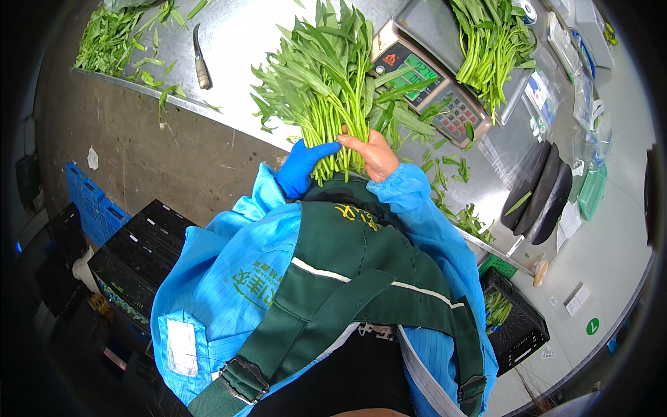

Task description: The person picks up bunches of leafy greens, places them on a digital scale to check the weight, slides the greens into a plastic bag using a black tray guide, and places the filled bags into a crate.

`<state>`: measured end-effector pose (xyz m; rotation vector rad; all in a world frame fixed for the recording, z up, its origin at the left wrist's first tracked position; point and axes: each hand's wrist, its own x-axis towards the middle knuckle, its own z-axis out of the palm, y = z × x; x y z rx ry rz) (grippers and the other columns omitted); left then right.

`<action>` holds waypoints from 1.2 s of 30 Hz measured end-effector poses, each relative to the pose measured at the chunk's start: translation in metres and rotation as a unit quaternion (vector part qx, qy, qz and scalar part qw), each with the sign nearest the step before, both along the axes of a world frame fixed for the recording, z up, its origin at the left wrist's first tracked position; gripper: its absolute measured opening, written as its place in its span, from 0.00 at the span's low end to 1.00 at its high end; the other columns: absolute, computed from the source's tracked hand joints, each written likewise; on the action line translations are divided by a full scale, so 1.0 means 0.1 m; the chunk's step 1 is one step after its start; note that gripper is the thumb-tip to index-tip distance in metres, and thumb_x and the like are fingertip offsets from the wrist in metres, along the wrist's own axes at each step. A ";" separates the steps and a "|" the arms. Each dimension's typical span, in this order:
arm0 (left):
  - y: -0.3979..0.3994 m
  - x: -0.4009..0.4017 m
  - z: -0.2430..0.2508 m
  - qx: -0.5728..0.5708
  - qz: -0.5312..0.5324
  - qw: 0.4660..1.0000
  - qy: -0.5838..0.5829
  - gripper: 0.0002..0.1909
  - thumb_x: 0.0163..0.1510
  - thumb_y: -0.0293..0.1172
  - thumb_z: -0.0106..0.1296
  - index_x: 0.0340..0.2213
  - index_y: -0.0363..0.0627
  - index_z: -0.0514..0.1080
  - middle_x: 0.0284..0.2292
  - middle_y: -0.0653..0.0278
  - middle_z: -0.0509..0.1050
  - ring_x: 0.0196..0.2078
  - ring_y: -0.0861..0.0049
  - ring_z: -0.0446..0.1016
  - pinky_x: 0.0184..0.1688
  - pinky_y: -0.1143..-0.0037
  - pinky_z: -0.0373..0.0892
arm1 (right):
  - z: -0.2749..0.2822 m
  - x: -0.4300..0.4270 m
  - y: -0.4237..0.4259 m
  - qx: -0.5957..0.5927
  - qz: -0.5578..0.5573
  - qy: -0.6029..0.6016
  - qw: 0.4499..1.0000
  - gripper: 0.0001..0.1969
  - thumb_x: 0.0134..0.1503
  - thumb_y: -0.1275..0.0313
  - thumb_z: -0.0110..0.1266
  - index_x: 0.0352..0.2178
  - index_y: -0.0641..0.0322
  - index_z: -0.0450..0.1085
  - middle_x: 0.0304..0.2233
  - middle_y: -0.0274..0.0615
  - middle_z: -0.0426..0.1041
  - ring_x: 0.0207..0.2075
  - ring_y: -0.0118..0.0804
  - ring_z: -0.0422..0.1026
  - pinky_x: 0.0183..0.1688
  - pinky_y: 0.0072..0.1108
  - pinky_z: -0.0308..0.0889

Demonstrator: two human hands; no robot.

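A thick bunch of long-leaved green vegetable [328, 88], perhaps water spinach, is held near my waist, leaves pointing away from me. My left hand [302, 166], in a blue glove, grips the stems from the left. From the other side my bare right hand [375, 155] closes on the same stems, thumb across the front. Just beyond my right hand is a digital weighing scale [443, 96] with a lit green display and a keypad. On its metal pan [424, 23] rests a second bunch of the greens [490, 57].
A wooden-handled curved knife [200, 62] lies on the metal table [234, 31], left of the bunch. Loose greens [107, 39] are heaped at far left. Dark curved pads [536, 193] sit at right. Black crates [143, 250] stand lower left, another crate [516, 323] lower right.
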<state>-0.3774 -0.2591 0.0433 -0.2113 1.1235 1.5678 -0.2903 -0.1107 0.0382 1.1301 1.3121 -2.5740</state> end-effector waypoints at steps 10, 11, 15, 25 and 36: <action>-0.10 -0.05 -0.04 -0.087 -0.020 0.988 0.128 0.20 0.50 0.27 0.55 0.46 0.36 0.69 0.36 0.63 0.76 0.36 0.78 0.74 0.40 0.77 0.70 | -0.15 0.05 0.04 0.039 0.009 -0.046 0.998 0.08 0.55 0.75 0.52 0.37 0.66 0.70 0.28 0.35 0.72 0.27 0.27 0.69 0.29 0.21 0.64; -0.12 -0.06 -0.02 -0.118 -0.031 0.978 0.167 0.19 0.50 0.27 0.55 0.45 0.35 0.70 0.36 0.63 0.76 0.35 0.78 0.74 0.40 0.77 0.70 | -0.15 0.06 0.05 0.036 0.002 -0.049 0.998 0.08 0.55 0.75 0.51 0.37 0.65 0.70 0.28 0.35 0.72 0.27 0.27 0.69 0.29 0.21 0.64; -0.21 -0.11 -0.03 -0.148 -0.037 0.958 0.241 0.18 0.48 0.27 0.58 0.42 0.35 0.71 0.34 0.62 0.77 0.33 0.77 0.74 0.37 0.76 0.70 | -0.13 0.07 0.09 0.008 -0.021 -0.024 0.999 0.09 0.57 0.74 0.49 0.38 0.64 0.70 0.28 0.33 0.71 0.27 0.25 0.68 0.29 0.21 0.63; -0.17 -0.11 0.07 -0.079 -0.037 0.992 0.094 0.23 0.53 0.28 0.55 0.50 0.37 0.68 0.41 0.64 0.75 0.40 0.79 0.73 0.44 0.78 0.68 | 0.04 0.00 0.15 -0.033 -0.126 0.058 0.990 0.13 0.59 0.69 0.53 0.42 0.67 0.66 0.27 0.34 0.66 0.22 0.24 0.62 0.23 0.19 0.57; -0.14 -0.10 0.18 -0.082 0.001 0.983 0.167 0.22 0.52 0.29 0.56 0.49 0.36 0.68 0.37 0.63 0.75 0.38 0.78 0.74 0.41 0.78 0.69 | -0.19 -0.04 0.00 0.087 0.023 -0.072 0.993 0.17 0.48 0.75 0.63 0.39 0.71 0.69 0.27 0.39 0.72 0.21 0.26 0.68 0.20 0.20 0.64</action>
